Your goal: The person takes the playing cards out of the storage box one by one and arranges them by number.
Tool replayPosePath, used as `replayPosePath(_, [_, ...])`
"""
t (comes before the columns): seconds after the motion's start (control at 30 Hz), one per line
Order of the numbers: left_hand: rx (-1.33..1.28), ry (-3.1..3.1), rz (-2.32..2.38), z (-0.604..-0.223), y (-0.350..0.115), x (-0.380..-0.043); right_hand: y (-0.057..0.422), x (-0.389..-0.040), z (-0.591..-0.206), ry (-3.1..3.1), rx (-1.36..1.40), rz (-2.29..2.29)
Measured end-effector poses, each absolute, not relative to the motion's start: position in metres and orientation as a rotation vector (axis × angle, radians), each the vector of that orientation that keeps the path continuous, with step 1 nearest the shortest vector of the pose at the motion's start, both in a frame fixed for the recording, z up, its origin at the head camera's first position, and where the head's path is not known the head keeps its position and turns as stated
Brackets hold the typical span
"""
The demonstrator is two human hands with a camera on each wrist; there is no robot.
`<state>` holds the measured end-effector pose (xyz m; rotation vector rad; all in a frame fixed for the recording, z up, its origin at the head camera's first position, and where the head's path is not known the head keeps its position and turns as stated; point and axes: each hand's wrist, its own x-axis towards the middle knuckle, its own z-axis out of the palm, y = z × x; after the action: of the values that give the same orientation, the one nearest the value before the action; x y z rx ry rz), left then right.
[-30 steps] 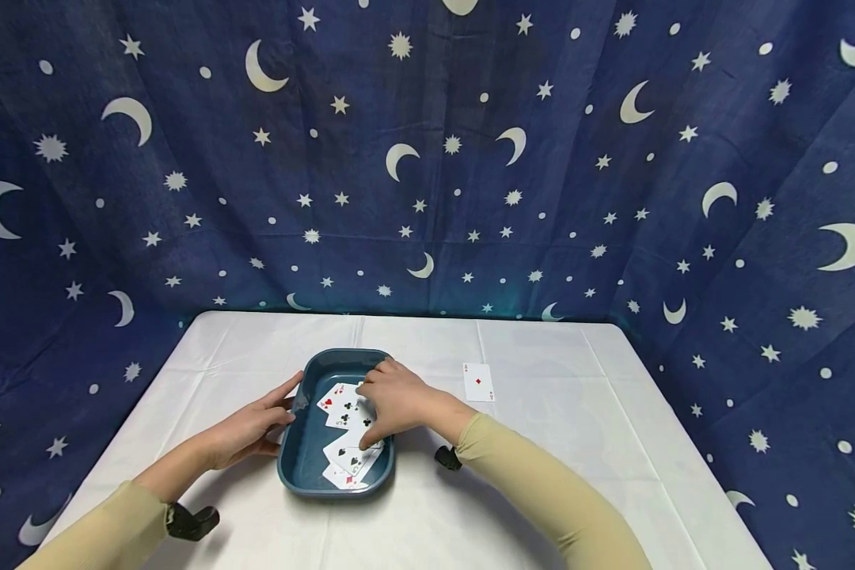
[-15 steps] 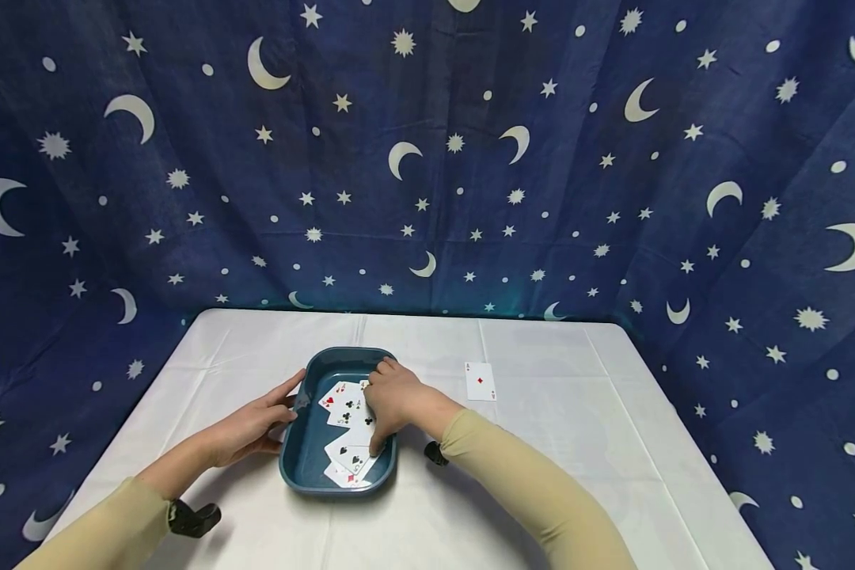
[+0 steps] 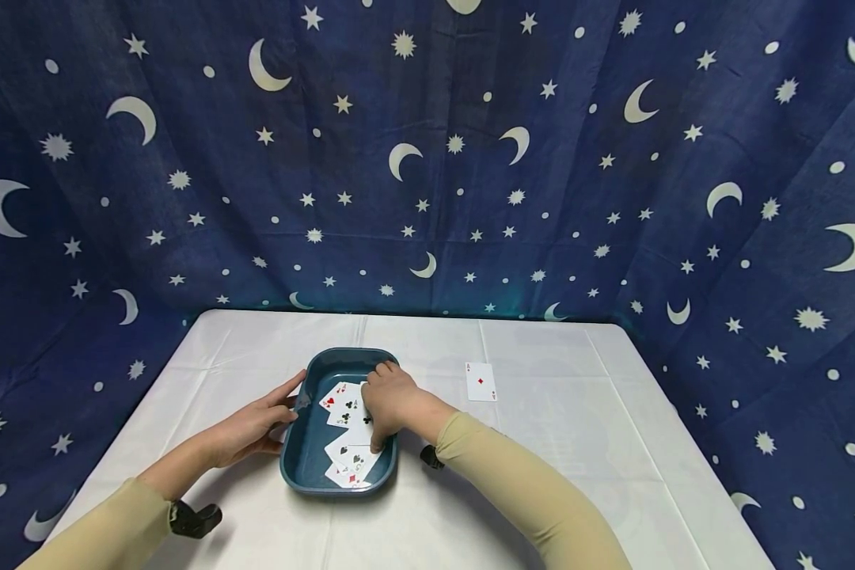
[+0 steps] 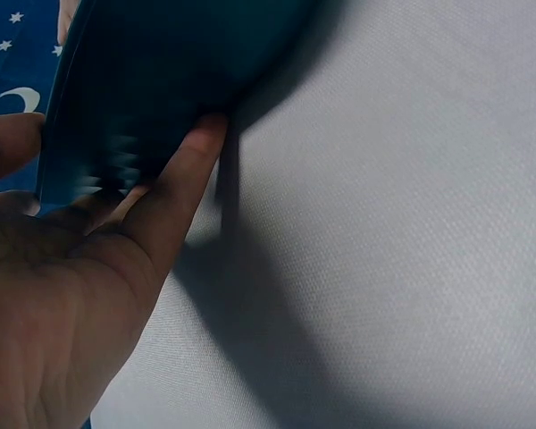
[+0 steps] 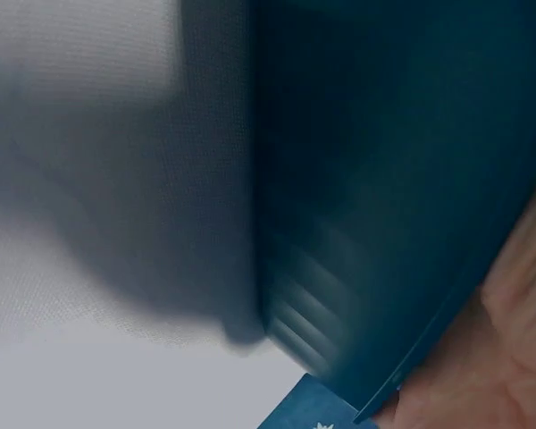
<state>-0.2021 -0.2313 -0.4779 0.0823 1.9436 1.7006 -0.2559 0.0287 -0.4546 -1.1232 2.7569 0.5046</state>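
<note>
A dark teal tray [image 3: 294,467] stands on the white-covered table in the head view, with several overlapping playing cards face up inside. A heart card [image 3: 330,399] lies at their upper left, a spade card [image 3: 343,451] lower down, and a diamond card [image 3: 352,479] near the front wall. My left hand [image 3: 251,427] braces the tray's left side, its fingers spread against the outer wall and rim. Over the right rim, my right hand [image 3: 393,405] reaches in, thumb down on the cards; its fingertips are hidden, so I cannot tell whether they pinch a card.
An ace of diamonds [image 3: 480,381] lies face up on the white tablecloth [image 3: 556,443], right of the tray. Behind the table hangs a dark blue curtain [image 3: 427,222] printed with moons and stars. A black wrist device [image 3: 195,520] sits under the left sleeve.
My right hand has shifted slightly right within the tray, toward its right wall, baring a little more of the cards. The left hand and the tray keep their places.
</note>
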Motion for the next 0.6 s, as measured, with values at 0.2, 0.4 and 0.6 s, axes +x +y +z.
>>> replayPosePath(0.2, [0.088, 1.936, 1.707, -0.4792, -0.2317, -0.203, 0.0302, -0.2571, -0.4566, 2.758, -1.13, 0.45])
replayPosePath(0.4, [0.1, 1.929, 1.707, -0.4796, -0.232, -0.203, 0.0318, -0.2591, -0.458, 2.764, -1.141, 0.349])
replayPosePath(0.6, [0.101, 1.921, 1.705, -0.479, -0.232, -0.2026, 0.0356, -0.2606, -0.4497, 2.8, -1.217, 0.237])
